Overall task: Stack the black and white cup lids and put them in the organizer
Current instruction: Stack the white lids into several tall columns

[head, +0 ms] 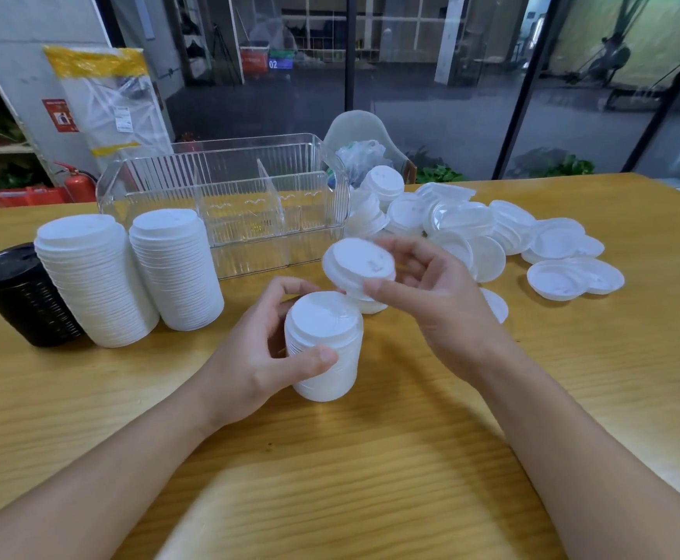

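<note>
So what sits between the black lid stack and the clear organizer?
Head view: two tall white lid stacks, side by side, stand between the black lid stack and the organizer.

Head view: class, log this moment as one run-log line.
left hand: grips white stack | right hand: holds lids above stack | organizer: no lids visible | loose lids: on table

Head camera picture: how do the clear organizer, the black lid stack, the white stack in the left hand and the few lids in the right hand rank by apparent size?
1. Clear organizer.
2. and 3. Black lid stack and the white stack in the left hand: similar, and the held one is nearer, so unranked.
4. Few lids in the right hand.
</note>
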Demonstrator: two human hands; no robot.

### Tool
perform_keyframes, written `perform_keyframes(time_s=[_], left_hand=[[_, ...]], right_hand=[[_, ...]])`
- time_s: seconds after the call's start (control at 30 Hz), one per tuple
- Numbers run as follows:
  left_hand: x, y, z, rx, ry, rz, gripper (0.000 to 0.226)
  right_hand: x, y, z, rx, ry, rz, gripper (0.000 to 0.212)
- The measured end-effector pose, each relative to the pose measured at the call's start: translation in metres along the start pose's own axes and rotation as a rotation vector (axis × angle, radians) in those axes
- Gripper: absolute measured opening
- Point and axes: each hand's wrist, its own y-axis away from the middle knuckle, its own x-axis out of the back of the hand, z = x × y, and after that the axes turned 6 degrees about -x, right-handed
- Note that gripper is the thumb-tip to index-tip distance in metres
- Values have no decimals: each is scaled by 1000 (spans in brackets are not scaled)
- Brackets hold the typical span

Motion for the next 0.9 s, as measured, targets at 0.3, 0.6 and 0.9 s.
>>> perform_keyframes(time_s=[0.3,0.6,0.9], left_hand=[[1,-3,-4,3,25,43,77],[-1,-5,-4,0,-8,93,81],[0,-6,-4,-6,-21,68,92]], right_hand=[[-6,9,-2,-80,116,-349,48],[-17,9,4,49,360,-214,46],[-12,8,4,84,450,-267,46]])
